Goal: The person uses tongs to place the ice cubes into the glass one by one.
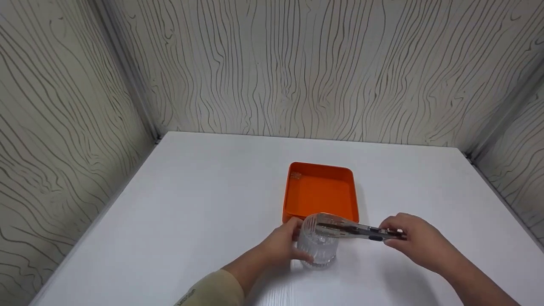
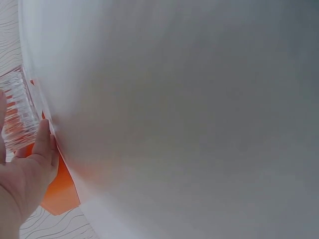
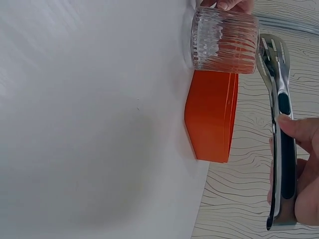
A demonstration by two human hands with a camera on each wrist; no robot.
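A ribbed clear glass (image 1: 319,253) stands on the white table, just in front of an orange tray (image 1: 321,197). My left hand (image 1: 277,243) holds the glass from its left side, thumb low at the front and fingers behind. In my right hand (image 1: 420,241) is a pair of metal tongs (image 3: 285,164) with dark grip pads, held by the handle. The slotted heads of the tongs are at the glass's rim in the head view. Whether anything is between those heads cannot be made out.
A small clear piece (image 1: 296,175) lies in the tray's far left corner. The white table (image 1: 212,182) is bordered by wood-grain panels (image 1: 272,68) at the back and both sides.
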